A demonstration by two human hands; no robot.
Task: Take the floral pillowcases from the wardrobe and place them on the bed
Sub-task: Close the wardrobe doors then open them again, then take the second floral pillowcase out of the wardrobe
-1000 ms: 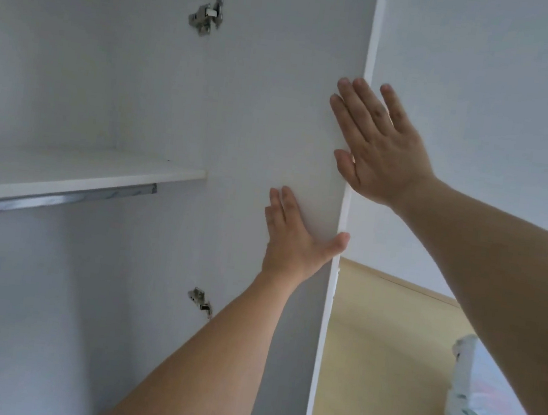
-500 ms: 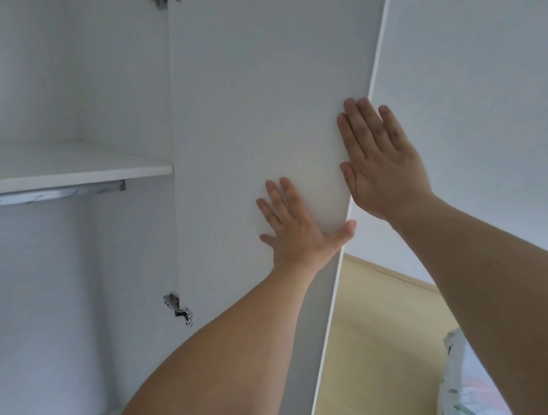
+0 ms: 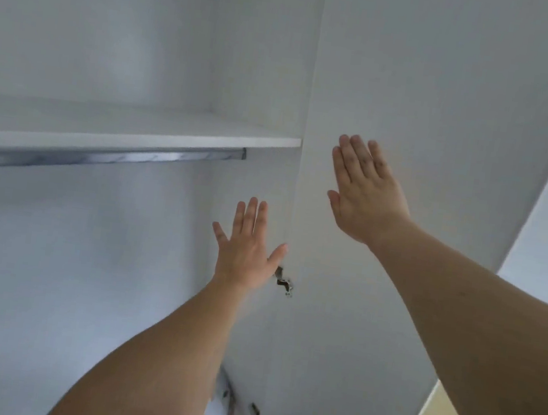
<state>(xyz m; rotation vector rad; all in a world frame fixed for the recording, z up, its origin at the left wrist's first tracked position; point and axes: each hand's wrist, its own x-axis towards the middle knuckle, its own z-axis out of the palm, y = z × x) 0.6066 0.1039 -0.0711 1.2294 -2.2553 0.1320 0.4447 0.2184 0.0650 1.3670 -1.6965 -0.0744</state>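
Swung wide since half a second ago, the wardrobe door [image 3: 431,123] is faced by both spread, empty hands (left [image 3: 245,248], right [image 3: 365,194]); floral fabric [image 3: 223,408], blurry, is glimpsed below the left forearm.

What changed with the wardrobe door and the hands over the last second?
The door swung further open to the right. The left hand came off its edge and now hovers open by the hinge; the right hand stays flat on the door. The shelf is still bare.
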